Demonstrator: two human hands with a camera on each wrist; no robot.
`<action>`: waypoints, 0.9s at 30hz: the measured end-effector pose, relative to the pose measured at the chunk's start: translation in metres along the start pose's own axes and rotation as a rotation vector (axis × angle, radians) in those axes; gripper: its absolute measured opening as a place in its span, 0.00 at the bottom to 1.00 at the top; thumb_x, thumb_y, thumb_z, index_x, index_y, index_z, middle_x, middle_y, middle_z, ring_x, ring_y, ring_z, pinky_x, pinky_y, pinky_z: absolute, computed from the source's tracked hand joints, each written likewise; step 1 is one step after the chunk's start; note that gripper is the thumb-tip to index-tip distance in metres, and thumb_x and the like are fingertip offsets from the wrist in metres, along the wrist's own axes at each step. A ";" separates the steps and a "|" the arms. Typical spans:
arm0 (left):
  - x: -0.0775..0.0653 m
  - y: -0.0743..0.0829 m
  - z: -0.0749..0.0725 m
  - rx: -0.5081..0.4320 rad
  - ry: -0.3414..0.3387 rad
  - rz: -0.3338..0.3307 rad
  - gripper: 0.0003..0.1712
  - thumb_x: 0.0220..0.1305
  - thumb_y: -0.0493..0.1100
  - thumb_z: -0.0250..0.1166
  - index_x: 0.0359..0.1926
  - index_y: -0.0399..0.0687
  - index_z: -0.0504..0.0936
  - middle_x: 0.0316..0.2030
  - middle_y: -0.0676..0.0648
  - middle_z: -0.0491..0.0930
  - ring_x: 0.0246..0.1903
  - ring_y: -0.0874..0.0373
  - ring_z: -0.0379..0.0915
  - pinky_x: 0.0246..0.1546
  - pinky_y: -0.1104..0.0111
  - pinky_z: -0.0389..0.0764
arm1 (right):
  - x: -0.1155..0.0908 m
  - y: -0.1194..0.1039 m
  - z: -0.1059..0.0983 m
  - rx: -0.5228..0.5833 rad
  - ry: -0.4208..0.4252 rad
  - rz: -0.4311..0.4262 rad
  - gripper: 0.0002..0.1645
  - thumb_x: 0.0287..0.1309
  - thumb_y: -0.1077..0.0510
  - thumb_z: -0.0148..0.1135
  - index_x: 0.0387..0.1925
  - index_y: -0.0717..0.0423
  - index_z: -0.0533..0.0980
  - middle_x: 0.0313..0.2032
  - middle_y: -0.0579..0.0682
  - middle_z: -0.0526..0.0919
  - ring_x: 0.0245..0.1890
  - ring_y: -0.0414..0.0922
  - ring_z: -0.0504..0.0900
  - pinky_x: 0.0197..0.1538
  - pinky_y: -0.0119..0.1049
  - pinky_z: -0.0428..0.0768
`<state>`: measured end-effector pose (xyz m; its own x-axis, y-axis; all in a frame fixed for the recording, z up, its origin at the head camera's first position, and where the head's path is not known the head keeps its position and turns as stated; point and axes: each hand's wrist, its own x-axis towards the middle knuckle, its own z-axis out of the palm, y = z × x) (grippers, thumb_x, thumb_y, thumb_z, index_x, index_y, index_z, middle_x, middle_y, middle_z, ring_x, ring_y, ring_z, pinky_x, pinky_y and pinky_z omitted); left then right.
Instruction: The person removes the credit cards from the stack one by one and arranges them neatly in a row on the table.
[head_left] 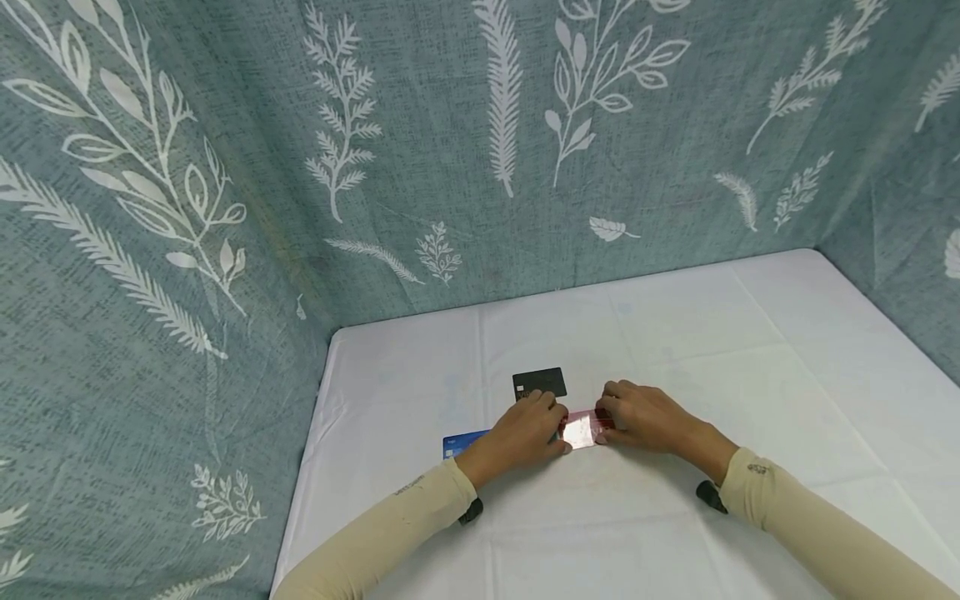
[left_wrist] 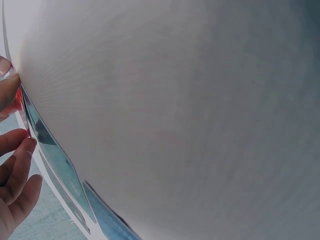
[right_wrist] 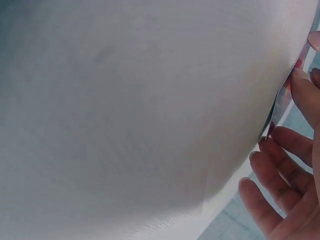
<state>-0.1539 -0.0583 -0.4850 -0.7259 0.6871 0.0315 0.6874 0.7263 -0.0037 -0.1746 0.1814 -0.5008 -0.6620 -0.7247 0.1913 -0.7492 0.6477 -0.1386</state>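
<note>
A shiny pinkish-red card [head_left: 579, 432] lies flat in front of me, with a bright glare on its face. My left hand [head_left: 521, 432] pinches its left end between thumb and fingers. At the opposite end, my right hand [head_left: 647, 418] pinches the card the same way, and its fingers [right_wrist: 277, 175] show curled at the edge in the right wrist view. A teal card [left_wrist: 60, 162] lies beside the left fingertips in the left wrist view; the left hand mostly hides it from the head. Partly covered by the left hand are a black card [head_left: 542, 382] and a blue card [head_left: 461, 442].
A white cloth [head_left: 637, 533] with fold creases covers the table. Blue-green curtains [head_left: 450, 125] with white leaf prints stand behind and on both sides. Dark wrist-worn pieces [head_left: 711, 497] show below both wrists at the sleeve ends.
</note>
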 end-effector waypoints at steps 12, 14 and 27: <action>0.002 -0.002 0.002 -0.002 -0.010 -0.004 0.24 0.63 0.60 0.69 0.49 0.47 0.83 0.42 0.51 0.79 0.38 0.60 0.71 0.40 0.71 0.75 | 0.002 0.002 0.001 -0.003 -0.018 -0.002 0.26 0.51 0.43 0.76 0.43 0.58 0.83 0.38 0.47 0.80 0.34 0.38 0.76 0.36 0.32 0.80; 0.002 -0.001 0.002 -0.001 -0.011 -0.004 0.25 0.63 0.60 0.69 0.50 0.47 0.83 0.42 0.51 0.79 0.38 0.60 0.70 0.40 0.71 0.75 | 0.002 0.002 0.001 -0.004 -0.021 -0.001 0.26 0.51 0.43 0.76 0.43 0.58 0.83 0.38 0.47 0.81 0.34 0.38 0.76 0.36 0.33 0.81; 0.001 0.000 0.000 0.021 -0.028 -0.011 0.26 0.64 0.61 0.68 0.52 0.47 0.83 0.42 0.51 0.79 0.38 0.60 0.70 0.41 0.71 0.74 | 0.001 0.002 0.001 -0.001 -0.013 -0.008 0.25 0.52 0.43 0.76 0.42 0.58 0.83 0.38 0.47 0.80 0.33 0.37 0.75 0.36 0.33 0.80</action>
<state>-0.1548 -0.0580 -0.4849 -0.7340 0.6791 0.0038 0.6789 0.7339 -0.0243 -0.1766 0.1812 -0.5021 -0.6558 -0.7331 0.1802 -0.7547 0.6417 -0.1364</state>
